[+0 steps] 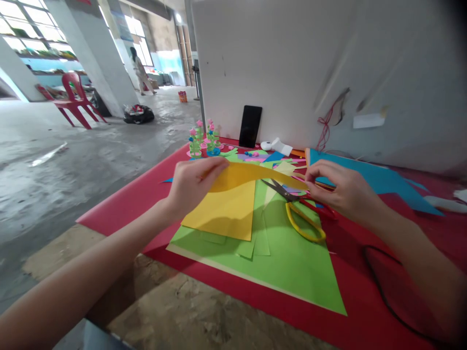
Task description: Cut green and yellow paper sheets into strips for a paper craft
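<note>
A strip of yellow paper stretches between my hands above the table, slightly curved. My left hand pinches its left end, and the fingertips of my right hand grip the right end. Below the strip lies a larger yellow sheet, resting on a green sheet with loose green cut pieces around it. Scissors with yellow and red handles lie on the green sheet near my right hand, their blades spread apart and partly beneath the strip.
Small paper craft trees stand at the back left. A black phone leans on the white wall panel. Paper scraps and blue sheets lie behind and to the right. A black cable crosses the red covering. A person is far off.
</note>
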Tool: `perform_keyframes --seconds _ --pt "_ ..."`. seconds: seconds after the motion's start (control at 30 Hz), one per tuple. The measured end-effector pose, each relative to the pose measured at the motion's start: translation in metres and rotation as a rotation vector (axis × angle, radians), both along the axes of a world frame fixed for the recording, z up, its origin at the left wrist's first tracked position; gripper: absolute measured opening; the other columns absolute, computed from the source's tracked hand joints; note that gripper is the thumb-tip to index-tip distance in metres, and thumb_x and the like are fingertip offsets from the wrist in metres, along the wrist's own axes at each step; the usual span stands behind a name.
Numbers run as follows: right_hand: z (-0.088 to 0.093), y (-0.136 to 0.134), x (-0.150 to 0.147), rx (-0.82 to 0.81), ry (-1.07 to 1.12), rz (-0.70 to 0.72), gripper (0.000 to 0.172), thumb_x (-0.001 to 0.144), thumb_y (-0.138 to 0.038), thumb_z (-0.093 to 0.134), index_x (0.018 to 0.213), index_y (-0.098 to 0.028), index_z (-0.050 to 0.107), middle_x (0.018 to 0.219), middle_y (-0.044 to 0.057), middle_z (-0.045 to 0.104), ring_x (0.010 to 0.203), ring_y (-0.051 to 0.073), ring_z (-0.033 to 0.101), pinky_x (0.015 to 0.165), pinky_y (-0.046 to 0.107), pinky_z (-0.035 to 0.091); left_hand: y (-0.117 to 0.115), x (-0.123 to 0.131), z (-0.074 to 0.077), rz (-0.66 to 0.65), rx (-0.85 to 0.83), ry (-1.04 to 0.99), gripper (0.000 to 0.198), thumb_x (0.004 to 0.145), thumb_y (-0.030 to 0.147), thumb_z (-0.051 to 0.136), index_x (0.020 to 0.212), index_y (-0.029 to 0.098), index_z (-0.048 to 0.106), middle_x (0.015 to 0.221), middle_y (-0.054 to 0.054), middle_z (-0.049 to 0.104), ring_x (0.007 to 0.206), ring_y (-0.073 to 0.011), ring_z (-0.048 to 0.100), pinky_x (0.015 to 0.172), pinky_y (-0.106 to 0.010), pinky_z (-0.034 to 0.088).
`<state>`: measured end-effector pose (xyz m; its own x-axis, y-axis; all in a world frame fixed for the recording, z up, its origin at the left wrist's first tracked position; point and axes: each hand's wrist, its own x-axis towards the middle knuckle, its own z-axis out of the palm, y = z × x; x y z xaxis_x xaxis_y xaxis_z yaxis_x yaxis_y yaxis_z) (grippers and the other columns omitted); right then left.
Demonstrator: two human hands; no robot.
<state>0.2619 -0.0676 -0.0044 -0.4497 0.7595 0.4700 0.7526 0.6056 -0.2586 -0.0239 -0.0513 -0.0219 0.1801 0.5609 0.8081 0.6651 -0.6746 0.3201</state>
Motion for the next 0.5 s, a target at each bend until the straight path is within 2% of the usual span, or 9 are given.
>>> perform_keyframes --seconds 0.07,0.13,0.2,0.3,0.4,0.5 --pt "-0.001 0.007 0.012 0.023 0.013 -0.054 0.007 0.077 -0.024 0.048 0.072 -0.022 0.046 0.074 0.002 0.051 0.068 0.017 0.048 0.064 0.030 0.037 0.006 -0.005 0.004 0.047 -0.070 -0.137 0.016 0.077 0.030 0.053 0.081 0.022 0.067 0.070 0.002 0.068 0.060 -0.0112 0.060 0.053 -0.020 0.044" --pt "-0.002 0.011 0.020 0.014 0.085 -0.118 0.007 0.077 -0.025 0.049 0.071 -0.022 0.047 0.073 0.002 0.050 0.070 0.017 0.047 0.066 0.030 0.038 0.011 -0.009 0.006 0.028 -0.161 -0.242 0.017 0.075 0.033 0.056 0.080 0.022 0.068 0.072 0.001 0.068 0.064 -0.0123 0.059 0.053 -0.021 0.043" --pt "-0.002 0.013 0.020 -0.102 0.295 -0.186 0.006 0.077 -0.029 0.051 0.075 -0.023 0.051 0.079 0.003 0.052 0.075 0.017 0.049 0.071 0.030 0.039 0.014 -0.009 0.005 -0.049 -0.299 -0.282 0.019 0.073 0.034 0.057 0.079 0.021 0.068 0.073 -0.001 0.068 0.066 -0.0131 0.059 0.053 -0.021 0.043" --pt "-0.003 0.010 0.009 -0.381 0.598 -0.183 0.026 0.080 -0.044 0.042 0.091 -0.025 0.055 0.091 0.004 0.057 0.075 0.016 0.054 0.072 0.031 0.044 0.012 -0.003 0.001 -0.156 -0.493 -0.291 0.021 0.072 0.036 0.058 0.079 0.019 0.068 0.074 -0.001 0.068 0.067 -0.0145 0.060 0.053 -0.021 0.045" --pt "-0.007 0.007 -0.002 -0.575 0.649 -0.130 0.037 0.080 -0.050 0.037 0.097 -0.023 0.055 0.092 0.005 0.060 0.066 0.014 0.056 0.062 0.029 0.048 0.010 0.004 -0.005 -0.214 -0.640 -0.377 0.026 0.071 0.038 0.059 0.085 0.018 0.067 0.082 -0.003 0.068 0.074 -0.0167 0.062 0.059 -0.022 0.048" --pt "-0.015 0.009 -0.006 -0.662 0.702 -0.218 0.035 0.073 -0.047 0.052 0.098 -0.023 0.055 0.093 0.004 0.058 0.065 0.011 0.054 0.056 0.023 0.047 0.012 0.005 -0.009 -0.235 -0.708 -0.411 0.030 0.073 0.039 0.055 0.094 0.018 0.063 0.090 -0.004 0.066 0.080 -0.0177 0.062 0.066 -0.025 0.049"
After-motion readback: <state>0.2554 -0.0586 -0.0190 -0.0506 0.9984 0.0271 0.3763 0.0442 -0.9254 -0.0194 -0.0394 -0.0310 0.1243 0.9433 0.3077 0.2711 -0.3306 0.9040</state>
